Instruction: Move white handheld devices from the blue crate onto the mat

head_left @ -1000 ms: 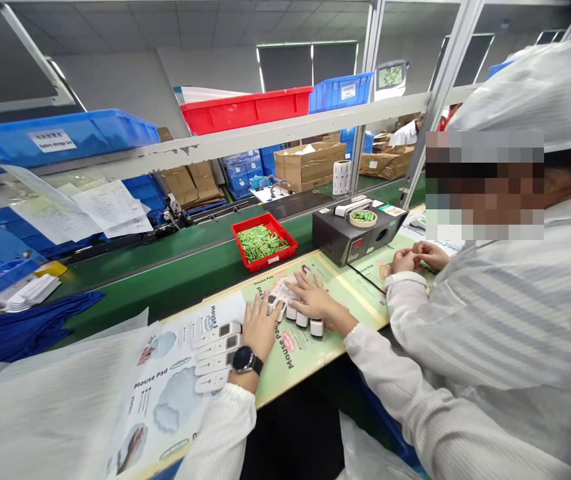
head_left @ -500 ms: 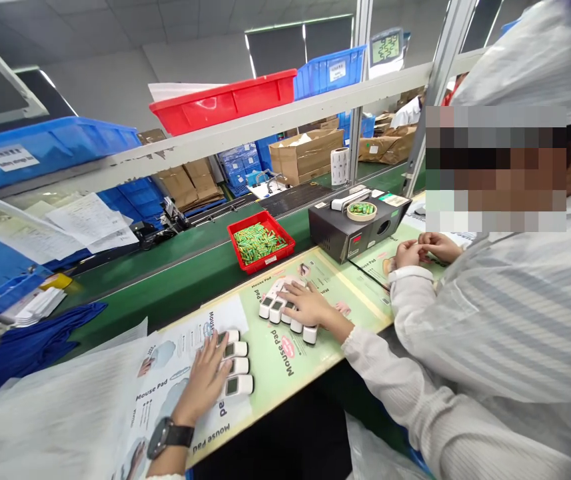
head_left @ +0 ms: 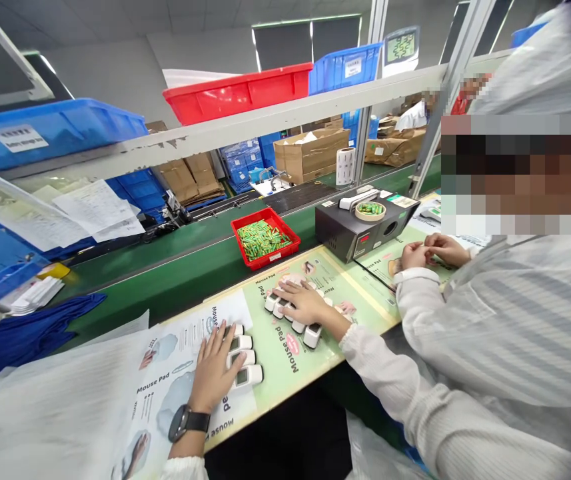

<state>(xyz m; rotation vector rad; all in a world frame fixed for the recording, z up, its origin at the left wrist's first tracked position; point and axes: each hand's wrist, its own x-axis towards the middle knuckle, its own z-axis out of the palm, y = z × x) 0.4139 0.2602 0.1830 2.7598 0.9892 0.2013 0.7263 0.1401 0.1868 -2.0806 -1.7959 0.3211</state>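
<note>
My left hand, with a dark watch on its wrist, lies with fingers stretched over the left ends of several small white devices with dark screens. These stand in a slanting column on the mouse pad sheets, partly covered by my fingers and thumb. Another cluster of the same white devices is further right. My right hand rests flat across that cluster with its fingers spread, hiding most of the middle units. Neither hand has its fingers wrapped round a device.
Beyond the printed mouse pads sits a red tray of green batteries. A black box carries a small round dish of similar batteries. A co-worker's hands are at the right. Bins line the shelf above.
The view has shifted slightly. My left thumb reaches further over the lower devices in its column. My right hand remains spread on its cluster and covers more of the screens.
</note>
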